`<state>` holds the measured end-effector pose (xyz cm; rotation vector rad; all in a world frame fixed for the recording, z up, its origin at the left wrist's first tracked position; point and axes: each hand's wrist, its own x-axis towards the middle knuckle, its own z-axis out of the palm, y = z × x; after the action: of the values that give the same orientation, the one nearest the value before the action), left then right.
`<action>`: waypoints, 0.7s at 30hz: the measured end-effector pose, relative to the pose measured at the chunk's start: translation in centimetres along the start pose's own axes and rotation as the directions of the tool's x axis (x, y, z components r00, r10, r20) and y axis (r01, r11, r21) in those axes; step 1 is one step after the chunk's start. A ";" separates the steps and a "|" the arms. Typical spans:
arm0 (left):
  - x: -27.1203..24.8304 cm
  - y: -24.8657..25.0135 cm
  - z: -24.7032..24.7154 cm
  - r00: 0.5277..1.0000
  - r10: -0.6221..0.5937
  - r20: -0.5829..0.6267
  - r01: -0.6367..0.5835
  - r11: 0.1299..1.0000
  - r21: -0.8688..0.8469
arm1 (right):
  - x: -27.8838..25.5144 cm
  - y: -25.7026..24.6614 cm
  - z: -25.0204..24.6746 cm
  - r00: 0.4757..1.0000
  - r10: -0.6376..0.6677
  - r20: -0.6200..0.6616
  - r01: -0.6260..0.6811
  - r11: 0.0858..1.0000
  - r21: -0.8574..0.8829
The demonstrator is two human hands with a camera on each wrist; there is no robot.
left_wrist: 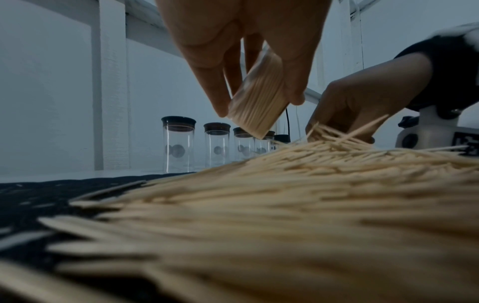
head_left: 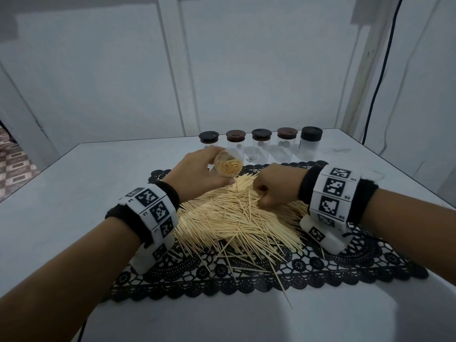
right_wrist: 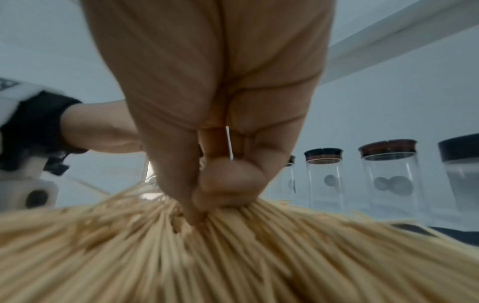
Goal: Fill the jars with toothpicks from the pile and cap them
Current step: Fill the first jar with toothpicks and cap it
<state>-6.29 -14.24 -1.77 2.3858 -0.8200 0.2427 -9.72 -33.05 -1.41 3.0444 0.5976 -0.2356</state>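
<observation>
A person's left hand [head_left: 197,169] grips an open glass jar [head_left: 228,165], fingers and thumb curled round its wall, the mouth tipped toward the camera and already packed with toothpicks. The jar hangs just above the far edge of the toothpick pile [head_left: 237,218], which spreads over a black lace mat [head_left: 345,262] on a pale table [head_left: 61,188].

The right hand [head_left: 274,188] is down in the pile beside the jar, thumb and fingers [right_wrist: 228,184] bunched together and pinching a small tuft of sticks at their tips. Beyond both sets of fingers stand 5 capped jars [head_left: 261,144] in a row; they look empty of toothpicks. No loose cap for the held jar is in view.

The step in hand looks like a top-up grab. It would go best if the pinched sticks are squared up parallel before they reach the mouth, since crossed sticks are likely to jam on the rim. The jar appears nearly full, so only a thin bundle should fit; tilting the mouth further toward the right fingertips would let the sticks slide in lengthwise alongside those inside. Any stick left standing proud of the rim could stop the cap seating.
</observation>
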 end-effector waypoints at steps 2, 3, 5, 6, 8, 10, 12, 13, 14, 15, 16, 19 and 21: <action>0.1 -0.2 0.0 0.999 -0.029 -0.016 0.029 1.000 0.000 | -0.1 0.4 -0.3 0.999 0.017 -0.032 -0.016 1.000 0.026; 0.1 -0.3 0.0 0.999 -0.043 -0.025 0.043 0.999 0.000 | -0.2 0.6 -0.5 0.999 0.029 -0.045 -0.027 0.998 0.048; 0.1 -0.4 -0.1 0.997 -0.062 -0.040 0.062 0.998 -0.001 | -0.5 1.0 -1.0 0.996 0.051 -0.072 -0.044 0.994 0.098; 0.1 -0.5 -0.1 0.997 -0.068 -0.044 0.069 0.998 0.003 | -0.6 1.2 -1.3 0.994 0.058 -0.092 -0.047 0.992 0.120; 0.1 -0.4 -0.1 0.996 -0.079 -0.043 0.080 0.997 0.023 | -0.9 1.6 -1.8 0.989 0.073 -0.132 -0.047 0.981 0.187; 0.1 -0.4 -0.2 0.995 -0.099 -0.011 0.100 0.993 0.059 | -1.3 1.9 -2.4 0.984 0.090 -0.155 -0.030 0.934 0.357; 0.1 -0.3 -0.2 0.991 -0.124 0.043 0.120 0.989 0.085 | -1.6 2.0 -3.0 0.975 0.091 -0.204 0.026 0.860 0.509; 0.1 -0.3 -0.2 0.989 -0.131 0.071 0.125 0.989 0.084 | -1.7 1.9 -3.3 0.966 0.100 -0.239 0.055 0.824 0.564; 0.1 -0.2 -0.1 0.987 -0.132 0.096 0.125 0.989 0.080 | -1.7 1.9 -3.6 0.955 0.114 -0.272 0.083 0.780 0.620; 0.0 -0.2 -0.1 0.985 -0.131 0.116 0.122 0.989 0.079 | -1.7 1.7 -4.0 0.947 0.132 -0.294 0.110 0.727 0.678; 0.0 -0.1 0.0 0.983 -0.128 0.131 0.118 0.990 0.081 | -1.7 1.5 -4.3 0.940 0.144 -0.311 0.135 0.678 0.722; -0.1 -0.1 -0.1 0.982 -0.115 0.148 0.103 0.991 0.082 | -1.6 0.7 -5.3 0.913 0.166 -0.372 0.213 0.583 0.784; -0.1 0.0 -0.1 0.983 -0.101 0.151 0.090 0.993 0.075 | -1.4 0.1 -5.7 0.890 0.183 -0.417 0.268 0.531 0.804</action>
<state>-6.39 -14.10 -1.72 2.5251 -0.7754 0.0472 -10.13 -33.27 4.44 4.1239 0.7487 0.3440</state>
